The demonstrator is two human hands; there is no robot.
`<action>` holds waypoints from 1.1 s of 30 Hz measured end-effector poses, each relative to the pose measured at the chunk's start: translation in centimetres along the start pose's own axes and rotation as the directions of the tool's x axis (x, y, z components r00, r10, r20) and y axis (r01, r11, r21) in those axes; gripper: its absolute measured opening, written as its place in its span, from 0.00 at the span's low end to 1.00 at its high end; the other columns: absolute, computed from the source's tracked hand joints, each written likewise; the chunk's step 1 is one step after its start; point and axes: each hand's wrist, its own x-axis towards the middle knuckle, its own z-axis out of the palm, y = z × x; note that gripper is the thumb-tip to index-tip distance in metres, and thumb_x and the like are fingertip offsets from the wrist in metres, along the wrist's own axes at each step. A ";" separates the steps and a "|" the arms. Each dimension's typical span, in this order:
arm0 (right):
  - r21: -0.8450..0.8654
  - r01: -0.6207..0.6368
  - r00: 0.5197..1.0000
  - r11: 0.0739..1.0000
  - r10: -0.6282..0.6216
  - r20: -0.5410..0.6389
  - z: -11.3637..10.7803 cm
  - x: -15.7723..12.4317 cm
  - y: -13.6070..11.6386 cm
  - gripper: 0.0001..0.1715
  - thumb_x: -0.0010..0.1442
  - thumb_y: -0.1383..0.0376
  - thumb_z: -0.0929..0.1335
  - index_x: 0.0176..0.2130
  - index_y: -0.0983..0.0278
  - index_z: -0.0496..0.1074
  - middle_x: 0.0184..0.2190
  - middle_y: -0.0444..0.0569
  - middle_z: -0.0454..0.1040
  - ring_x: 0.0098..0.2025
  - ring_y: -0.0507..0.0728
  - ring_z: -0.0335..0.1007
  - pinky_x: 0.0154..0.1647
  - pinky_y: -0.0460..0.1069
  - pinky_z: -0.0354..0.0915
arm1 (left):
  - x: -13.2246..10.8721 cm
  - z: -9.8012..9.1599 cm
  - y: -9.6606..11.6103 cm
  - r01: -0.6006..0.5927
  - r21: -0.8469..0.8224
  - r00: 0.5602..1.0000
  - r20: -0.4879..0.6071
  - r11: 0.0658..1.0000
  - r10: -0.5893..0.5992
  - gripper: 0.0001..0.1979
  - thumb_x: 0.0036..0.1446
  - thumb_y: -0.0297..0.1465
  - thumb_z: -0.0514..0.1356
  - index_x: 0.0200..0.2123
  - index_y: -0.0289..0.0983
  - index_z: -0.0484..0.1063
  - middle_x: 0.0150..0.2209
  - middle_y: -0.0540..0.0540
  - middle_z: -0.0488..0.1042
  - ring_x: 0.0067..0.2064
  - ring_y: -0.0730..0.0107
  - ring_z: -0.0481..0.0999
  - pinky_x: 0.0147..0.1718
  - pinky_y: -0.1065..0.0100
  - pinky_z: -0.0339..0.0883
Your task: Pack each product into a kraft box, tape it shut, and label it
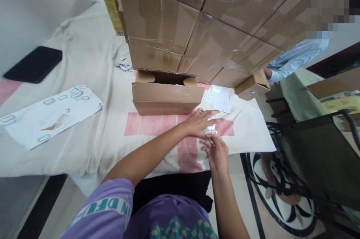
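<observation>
My left hand [201, 122] lies flat, fingers stretched out, on a small stack of white pieces [211, 130] on the cloth-covered table [92, 145]. My right hand [217, 152] is just below it, fingers curled and pinching the near edge of those small white pieces. A sheet of white patterned stickers [219, 99] rests a little beyond my hands. An open low cardboard box [165, 94] stands to the left of the sheet.
A tall stack of taped cardboard boxes [202, 21] fills the back. A small brown box [253, 86], a yellow packet [112, 8], a black phone [33, 64] and a white printed sheet [49, 115] lie around. Another person's blue sleeve [295, 59] shows at right, near a dark chair [317, 156].
</observation>
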 end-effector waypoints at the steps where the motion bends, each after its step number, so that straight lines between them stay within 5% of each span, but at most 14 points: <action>1: 0.013 -0.004 1.000 1.000 0.004 0.005 0.1 0.0 0.0 0.24 0.42 0.56 0.82 0.29 0.62 0.69 0.32 0.43 0.80 0.26 0.52 0.79 0.18 0.42 0.68 | 0.0 0.0 0.0 0.000 -0.004 1.000 -0.001 1.000 0.000 0.38 0.66 0.48 0.58 0.74 0.44 0.55 0.76 0.33 0.51 0.71 0.44 0.59 0.60 0.46 0.56; 16: 0.102 0.098 0.994 0.990 -0.102 0.030 0.0 0.2 1.2 0.22 0.47 0.59 0.80 0.26 0.61 0.65 0.33 0.42 0.80 0.27 0.49 0.74 0.26 0.45 0.68 | 0.0 0.1 0.1 0.023 0.015 1.000 -0.007 1.000 -0.023 0.36 0.65 0.46 0.60 0.72 0.43 0.58 0.75 0.34 0.52 0.70 0.44 0.60 0.61 0.47 0.55; 33: 0.091 0.034 0.999 0.995 -0.034 0.006 0.4 0.6 0.6 0.28 0.44 0.61 0.82 0.26 0.62 0.62 0.29 0.39 0.78 0.24 0.48 0.74 0.20 0.42 0.64 | -0.2 0.2 0.1 0.000 0.038 0.999 -0.032 0.999 0.002 0.38 0.64 0.42 0.60 0.74 0.44 0.55 0.75 0.35 0.53 0.71 0.46 0.59 0.59 0.50 0.54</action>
